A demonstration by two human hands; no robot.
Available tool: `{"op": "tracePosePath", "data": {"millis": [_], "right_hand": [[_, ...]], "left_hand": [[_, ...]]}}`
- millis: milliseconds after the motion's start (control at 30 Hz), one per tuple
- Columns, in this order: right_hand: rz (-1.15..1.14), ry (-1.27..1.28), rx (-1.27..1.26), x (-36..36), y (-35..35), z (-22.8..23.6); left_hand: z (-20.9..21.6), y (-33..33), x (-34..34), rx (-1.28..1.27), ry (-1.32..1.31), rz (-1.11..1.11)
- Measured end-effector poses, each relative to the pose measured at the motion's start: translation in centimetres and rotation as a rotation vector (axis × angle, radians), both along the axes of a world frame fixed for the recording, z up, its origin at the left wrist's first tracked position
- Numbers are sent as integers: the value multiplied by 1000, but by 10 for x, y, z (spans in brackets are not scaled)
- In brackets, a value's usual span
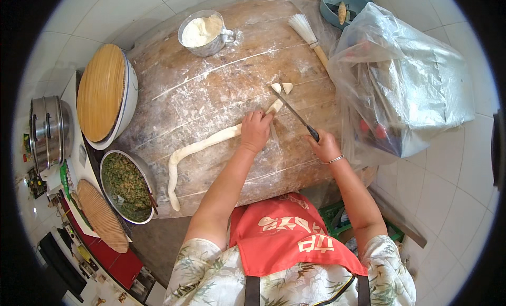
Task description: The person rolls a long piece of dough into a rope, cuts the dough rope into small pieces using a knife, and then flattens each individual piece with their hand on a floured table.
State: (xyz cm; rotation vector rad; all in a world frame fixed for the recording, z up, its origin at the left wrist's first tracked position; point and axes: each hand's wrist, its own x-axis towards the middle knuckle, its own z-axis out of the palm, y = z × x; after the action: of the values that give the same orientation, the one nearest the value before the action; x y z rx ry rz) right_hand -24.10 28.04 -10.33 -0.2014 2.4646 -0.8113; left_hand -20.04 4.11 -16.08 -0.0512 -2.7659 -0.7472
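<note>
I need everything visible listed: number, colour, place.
Dough rope: one, cream, centre
Dough pieces: two, cream, centre
Knife: one, dark, centre
Table: one, brown, centre
Cup: one, grey, top
Brush: one, white, upper right
Tub: one, blue, upper right
Bag: one, clear, right
Bowl: one, silver, left
Lidded basin: one, white, left
Pot: one, silver, far left
Clutter: many, mixed, left
Apron: one, red, bottom
Left fingers: one hand, on dough
Right fingers: one hand, on knife

Bright, diffuse light covers the counter (pixel 211 97) with soft shadows, glare whitens the plastic sheet (pixel 429 68) along its right edge, the floor (pixel 167 240) below the near edge lies darker, and wall tiles (pixel 448 158) bend toward the black rim.
</note>
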Motion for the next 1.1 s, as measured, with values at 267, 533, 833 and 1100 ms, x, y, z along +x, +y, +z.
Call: {"op": "tracePosePath", "data": {"millis": [267,533,833,1100], "right_hand": [[17,40,124,10,-14,-20],[-61,-69,-50,7,-23,-18],[94,-7,57,19,-31,-5],[40,58,12,15,-53,-23]], "left_hand": [[5,-1,3,-18,-63,86],[0,-16,4,45,-86,296],[-3,-26,4,36,-117,267],[7,-31,32,-10,-144,84]]}}
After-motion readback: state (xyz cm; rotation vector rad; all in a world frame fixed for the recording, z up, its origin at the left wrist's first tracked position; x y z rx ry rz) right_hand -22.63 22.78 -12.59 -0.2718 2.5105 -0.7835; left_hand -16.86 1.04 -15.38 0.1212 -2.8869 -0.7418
